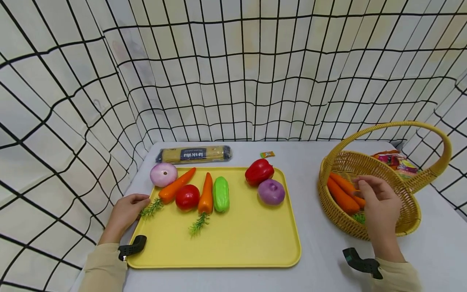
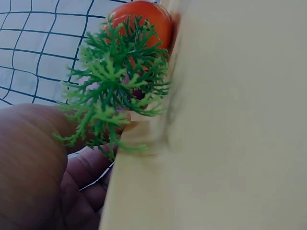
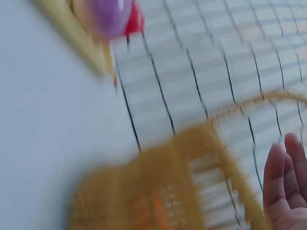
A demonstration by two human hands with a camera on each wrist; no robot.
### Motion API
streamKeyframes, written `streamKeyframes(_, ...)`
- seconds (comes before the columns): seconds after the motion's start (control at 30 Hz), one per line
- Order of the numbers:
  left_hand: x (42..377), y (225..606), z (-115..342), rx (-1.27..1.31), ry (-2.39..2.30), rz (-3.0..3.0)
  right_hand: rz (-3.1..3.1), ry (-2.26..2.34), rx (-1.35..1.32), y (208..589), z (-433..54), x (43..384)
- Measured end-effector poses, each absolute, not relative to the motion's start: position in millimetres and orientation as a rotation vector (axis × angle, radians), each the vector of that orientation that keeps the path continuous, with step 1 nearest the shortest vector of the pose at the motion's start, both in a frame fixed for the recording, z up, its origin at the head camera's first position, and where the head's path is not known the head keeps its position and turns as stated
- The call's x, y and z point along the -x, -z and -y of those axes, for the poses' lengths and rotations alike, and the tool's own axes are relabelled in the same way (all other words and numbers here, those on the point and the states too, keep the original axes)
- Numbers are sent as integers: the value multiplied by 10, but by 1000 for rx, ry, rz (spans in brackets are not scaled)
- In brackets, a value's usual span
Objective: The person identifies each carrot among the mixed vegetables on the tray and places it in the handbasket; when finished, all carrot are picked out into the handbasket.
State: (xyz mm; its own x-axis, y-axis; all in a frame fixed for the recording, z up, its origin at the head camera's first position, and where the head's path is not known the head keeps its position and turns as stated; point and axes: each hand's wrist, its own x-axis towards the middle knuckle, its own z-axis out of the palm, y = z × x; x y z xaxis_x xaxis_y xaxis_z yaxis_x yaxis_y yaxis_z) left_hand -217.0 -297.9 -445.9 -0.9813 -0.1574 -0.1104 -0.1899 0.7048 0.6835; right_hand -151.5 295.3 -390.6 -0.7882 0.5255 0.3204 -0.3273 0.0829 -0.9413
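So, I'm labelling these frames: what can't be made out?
Head: part of the inside of the basket, behind the right hand.
Head: print on the small wrapper, too small.
Right wrist: orange shapes in the basket, blurred.
Left wrist: whether the left hand grips the tray; leaves partly cover that hand.

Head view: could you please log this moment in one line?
left hand: at tray, left edge; right hand: over basket; carrots: in both

Head view: bright, even light; faint soft shadows on the worktop, small glints on the tomato; netting bows edgeward. Left wrist view dimmer — tray soft, I note. Right wrist view: basket and purple onion blurred — badly smeared.
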Motion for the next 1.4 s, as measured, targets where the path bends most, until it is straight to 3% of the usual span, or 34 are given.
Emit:
streamKeyframes(0.53,2151,4449,2990,327,-1183,-2834,1951,-1835,-400,4091,-2333,1545)
streamKeyframes(0.9,2161,4455,2985,314,-1165,-2851,2202,-1715,-351,4246,-1802,1582)
streamKeyframes(1.13,2168,4457,2977,308,-1159,-2860,2302,-1627,-428,4069,-1501,1533)
streamKeyframes(1.4,2160,4448,2976,289,-1154,-2876,2316,-1599,-453,4254,-1213,1672)
